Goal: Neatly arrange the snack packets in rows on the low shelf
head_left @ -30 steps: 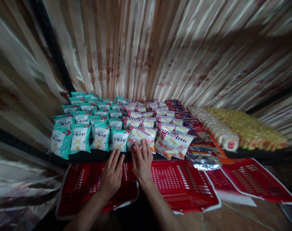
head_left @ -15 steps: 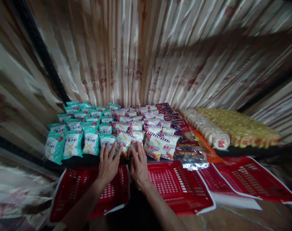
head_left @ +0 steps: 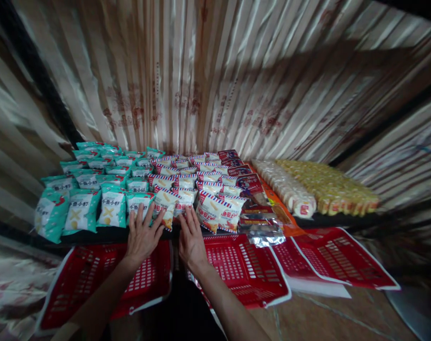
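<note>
My left hand (head_left: 143,236) is open, its fingers spread over the lower front of a teal snack bag (head_left: 140,201) and the edge of a white snack bag with a striped top (head_left: 165,202). My right hand (head_left: 191,239) is open too, fingertips laid against the front of another striped-top snack bag (head_left: 182,201). Both bags stand in the front row of a dark shelf. To the right of my right hand, more striped-top bags (head_left: 220,210) lean upright. Rows of teal bags (head_left: 80,210) fill the left side.
Red baskets (head_left: 247,294) (head_left: 73,284) stand below the shelf edge, with another red basket (head_left: 346,255) at the right. Dark red packets (head_left: 252,189), an orange packet (head_left: 279,208), white wrapped rolls (head_left: 302,207) and yellow wrapped items (head_left: 329,184) lie to the right. A pleated curtain (head_left: 201,85) hangs behind.
The view has turned slightly right, so everything sits farther left in it. My hands stay at the front row, fingers still on the bags; the bags look unmoved.
</note>
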Available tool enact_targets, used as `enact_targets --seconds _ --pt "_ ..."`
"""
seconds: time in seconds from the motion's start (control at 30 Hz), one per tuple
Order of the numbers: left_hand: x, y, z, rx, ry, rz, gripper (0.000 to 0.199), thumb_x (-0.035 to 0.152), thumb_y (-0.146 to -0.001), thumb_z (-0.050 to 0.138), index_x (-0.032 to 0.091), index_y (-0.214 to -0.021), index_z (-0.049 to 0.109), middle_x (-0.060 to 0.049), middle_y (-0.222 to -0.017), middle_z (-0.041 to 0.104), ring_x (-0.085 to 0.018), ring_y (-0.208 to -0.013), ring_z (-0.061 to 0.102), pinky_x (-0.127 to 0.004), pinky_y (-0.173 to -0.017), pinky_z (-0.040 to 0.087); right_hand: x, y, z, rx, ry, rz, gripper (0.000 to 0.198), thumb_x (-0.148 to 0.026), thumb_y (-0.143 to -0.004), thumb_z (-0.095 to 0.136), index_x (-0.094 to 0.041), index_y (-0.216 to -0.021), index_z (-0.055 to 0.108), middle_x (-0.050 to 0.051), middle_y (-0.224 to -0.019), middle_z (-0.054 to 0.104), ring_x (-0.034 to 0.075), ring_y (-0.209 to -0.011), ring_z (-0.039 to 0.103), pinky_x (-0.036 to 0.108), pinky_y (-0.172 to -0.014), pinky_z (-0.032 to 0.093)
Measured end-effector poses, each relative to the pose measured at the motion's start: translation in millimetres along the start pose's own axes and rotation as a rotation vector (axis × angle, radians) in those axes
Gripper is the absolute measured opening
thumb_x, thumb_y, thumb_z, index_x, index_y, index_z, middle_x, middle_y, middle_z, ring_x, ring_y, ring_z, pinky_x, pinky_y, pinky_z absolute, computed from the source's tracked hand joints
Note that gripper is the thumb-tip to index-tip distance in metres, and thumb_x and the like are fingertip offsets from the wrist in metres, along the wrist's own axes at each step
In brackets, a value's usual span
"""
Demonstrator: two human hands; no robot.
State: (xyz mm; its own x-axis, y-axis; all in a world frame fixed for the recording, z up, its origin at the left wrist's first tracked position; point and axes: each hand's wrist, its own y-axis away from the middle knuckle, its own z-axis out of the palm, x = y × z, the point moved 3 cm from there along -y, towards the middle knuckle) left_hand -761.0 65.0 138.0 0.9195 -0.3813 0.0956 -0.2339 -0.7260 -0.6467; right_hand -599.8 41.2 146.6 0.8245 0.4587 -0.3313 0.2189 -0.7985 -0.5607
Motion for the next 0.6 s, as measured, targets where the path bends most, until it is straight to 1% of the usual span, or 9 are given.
enact_targets --seconds 0.13,0.2,0.27,0.33,0.43,0.53,0.6 --pt "2 4 -1 -0.01 -0.02 -0.007 0.05 0.034 -0.086 0.053 0.03 -0.135 0.041 -0.007 -0.151 0.017 -0.034 -0.139 0.012 -0.06 -0.108 0.013 4 21 -26 0.098 0.049 0.061 0.061 -0.003 -0.081 0.039 -0.019 -0.14 0.033 0.008 -0.154 0.007 0.028 -0.14 0.008 0.054 -0.107 0.03" --pt "5 6 -2 -0.015 -0.028 -0.009 0.049 0.031 -0.087 0.052 0.03 -0.135 0.042 -0.008 -0.152 0.015 -0.034 -0.138 0.014 -0.06 -0.108 0.013 12 30 -38 0.142 0.068 0.103 0.062 -0.004 -0.082 0.039 -0.021 -0.142 0.029 0.008 -0.154 0.005 0.029 -0.14 0.008 0.056 -0.107 0.03" --pt "13 9 -4 -0.014 -0.017 -0.005 0.05 0.03 -0.085 0.054 0.03 -0.134 0.043 -0.008 -0.152 0.013 -0.035 -0.138 0.015 -0.06 -0.108 0.014 22 33 -46 0.153 0.069 0.129 0.064 -0.005 -0.083 0.039 -0.021 -0.143 0.025 0.009 -0.154 0.005 0.029 -0.14 0.009 0.056 -0.106 0.031" --pt "27 12 -5 -0.021 0.005 0.035 0.052 0.028 -0.083 0.057 0.029 -0.133 0.044 -0.009 -0.152 0.013 -0.035 -0.138 0.016 -0.056 -0.109 0.017 31 32 -50 0.144 0.054 0.115 0.066 -0.004 -0.083 0.039 -0.022 -0.144 0.022 0.009 -0.154 0.006 0.028 -0.14 0.01 0.055 -0.106 0.032" --pt "56 16 -1 -0.045 0.037 0.168 0.055 0.024 -0.08 0.059 0.029 -0.133 0.045 -0.01 -0.151 0.019 -0.032 -0.138 0.018 -0.049 -0.109 0.023 41 25 -51 0.143 0.007 0.05 0.069 -0.002 -0.081 0.038 -0.022 -0.144 0.021 0.008 -0.153 0.011 0.026 -0.14 0.011 0.053 -0.107 0.033" --pt "85 16 7 -0.059 0.054 0.273 0.051 0.023 -0.082 0.057 0.029 -0.132 0.046 -0.009 -0.149 0.028 -0.029 -0.138 0.019 -0.045 -0.109 0.025 46 24 -51 0.14 -0.037 0.024 0.068 -0.001 -0.081 0.037 -0.021 -0.144 0.022 0.009 -0.152 0.016 0.024 -0.14 0.012 0.051 -0.107 0.035" --pt "100 12 14 -0.07 0.059 0.318 0.047 0.023 -0.083 0.055 0.028 -0.129 0.049 -0.008 -0.148 0.03 -0.028 -0.139 0.018 -0.043 -0.109 0.027 48 28 -54 0.138 -0.053 0.019 0.067 -0.001 -0.081 0.037 -0.021 -0.143 0.024 0.009 -0.152 0.017 0.024 -0.14 0.013 0.05 -0.107 0.035"
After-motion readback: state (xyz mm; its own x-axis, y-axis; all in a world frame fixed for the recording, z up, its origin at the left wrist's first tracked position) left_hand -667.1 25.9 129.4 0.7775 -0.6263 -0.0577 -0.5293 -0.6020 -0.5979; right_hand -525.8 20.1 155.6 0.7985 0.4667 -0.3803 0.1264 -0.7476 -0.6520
